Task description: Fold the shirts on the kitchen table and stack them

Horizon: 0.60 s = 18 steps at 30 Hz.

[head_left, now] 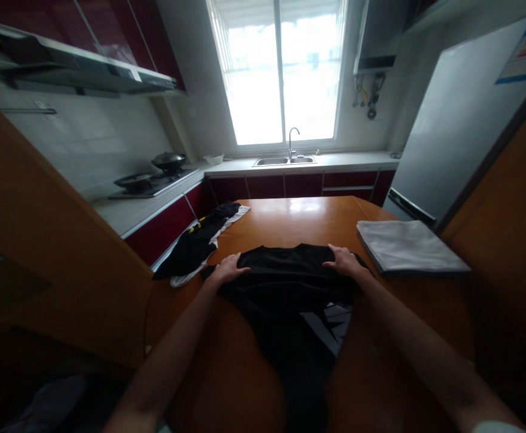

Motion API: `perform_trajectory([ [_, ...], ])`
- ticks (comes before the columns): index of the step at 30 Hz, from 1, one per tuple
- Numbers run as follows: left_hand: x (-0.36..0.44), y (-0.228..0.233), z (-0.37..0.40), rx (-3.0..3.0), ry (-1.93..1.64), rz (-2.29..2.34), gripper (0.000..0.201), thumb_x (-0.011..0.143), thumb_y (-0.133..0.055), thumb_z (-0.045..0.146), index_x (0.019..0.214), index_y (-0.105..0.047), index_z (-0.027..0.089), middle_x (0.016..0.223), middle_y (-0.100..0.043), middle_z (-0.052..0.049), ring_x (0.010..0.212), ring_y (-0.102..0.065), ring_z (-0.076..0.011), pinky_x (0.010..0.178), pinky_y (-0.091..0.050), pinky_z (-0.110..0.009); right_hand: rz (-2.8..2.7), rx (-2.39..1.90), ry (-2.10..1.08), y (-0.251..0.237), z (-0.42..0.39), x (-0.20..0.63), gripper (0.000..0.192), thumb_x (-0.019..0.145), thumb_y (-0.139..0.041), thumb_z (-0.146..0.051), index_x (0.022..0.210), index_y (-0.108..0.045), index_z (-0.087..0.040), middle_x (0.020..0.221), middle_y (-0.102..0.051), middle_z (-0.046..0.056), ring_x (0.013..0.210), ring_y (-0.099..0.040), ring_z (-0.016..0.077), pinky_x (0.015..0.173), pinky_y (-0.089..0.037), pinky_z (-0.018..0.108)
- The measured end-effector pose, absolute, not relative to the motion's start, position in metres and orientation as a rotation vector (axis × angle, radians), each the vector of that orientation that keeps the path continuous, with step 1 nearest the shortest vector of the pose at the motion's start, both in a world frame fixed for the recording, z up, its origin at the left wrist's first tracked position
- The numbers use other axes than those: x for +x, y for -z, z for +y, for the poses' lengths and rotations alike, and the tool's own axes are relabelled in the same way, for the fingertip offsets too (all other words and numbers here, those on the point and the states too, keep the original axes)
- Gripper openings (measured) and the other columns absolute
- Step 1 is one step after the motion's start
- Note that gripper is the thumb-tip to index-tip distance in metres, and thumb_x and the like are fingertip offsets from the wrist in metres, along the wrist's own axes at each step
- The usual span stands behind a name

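Note:
A black T-shirt (285, 282) with a white graphic print lies spread on the wooden table, its collar toward the window and its lower part running down toward me. My left hand (230, 269) rests on its left shoulder, thumb stretched inward and apart from the fingers. On the right shoulder lies my right hand (344, 261), its thumb also pointing inward across the fabric. Both hands look flat on the cloth rather than closed round it. The sleeves are partly covered by my hands and forearms.
The wooden table (299, 222) has rounded edges. A black and white garment with yellow marks (204, 234) lies crumpled at its left edge. A folded light grey cloth (411, 243) sits at the right. Beyond are a sink (285, 160), a stove (154, 182) with pans and a fridge (452, 114).

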<state>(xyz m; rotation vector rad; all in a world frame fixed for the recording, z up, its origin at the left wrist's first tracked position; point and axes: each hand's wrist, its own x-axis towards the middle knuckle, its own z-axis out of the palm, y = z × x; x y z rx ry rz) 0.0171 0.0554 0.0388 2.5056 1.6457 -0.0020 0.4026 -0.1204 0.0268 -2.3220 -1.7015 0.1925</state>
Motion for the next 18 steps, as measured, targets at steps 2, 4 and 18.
perform_trajectory([
  [2, 0.011, -0.04, 0.052, 2.493, 0.054, 1.612, 0.098, 0.075, -0.064, 0.071, 0.152, -0.041, 0.016, 0.15, -0.048, -0.02, 0.137, -0.046, -0.0397, 0.107, -0.04, -0.047, -1.733, -2.282, -0.338, -0.028, -0.119, 0.411, 0.076, 0.079, -0.079, -0.04, 0.145, -0.05, -0.016, 0.142, -0.057, 0.018, 0.13, -0.053, 0.0337, 0.104, -0.044, 0.042],
  [4, 0.006, -0.042, 0.044, 2.494, 0.077, 1.518, 0.104, 0.071, -0.065, 0.074, 0.153, -0.04, 0.015, 0.149, -0.049, -0.022, 0.137, -0.046, -0.0415, 0.107, -0.04, -0.047, -1.782, -2.202, -0.46, -0.031, -0.121, 0.415, 0.063, 0.079, -0.078, -0.037, 0.135, -0.06, -0.016, 0.135, -0.064, 0.015, 0.122, -0.06, 0.0293, 0.099, -0.047, 0.034],
  [18, 0.012, -0.077, -0.001, 2.423, 0.441, 0.74, 0.051, 0.063, -0.068, 0.022, 0.113, -0.066, 0.026, 0.093, -0.072, 0.005, 0.083, -0.068, -0.0196, 0.066, -0.048, -0.022, -2.267, -1.874, -1.342, -0.056, -0.164, 0.377, 0.028, 0.059, -0.074, -0.017, 0.086, -0.078, -0.016, 0.071, -0.07, -0.004, 0.068, -0.066, 0.0171, 0.054, -0.043, 0.02],
])
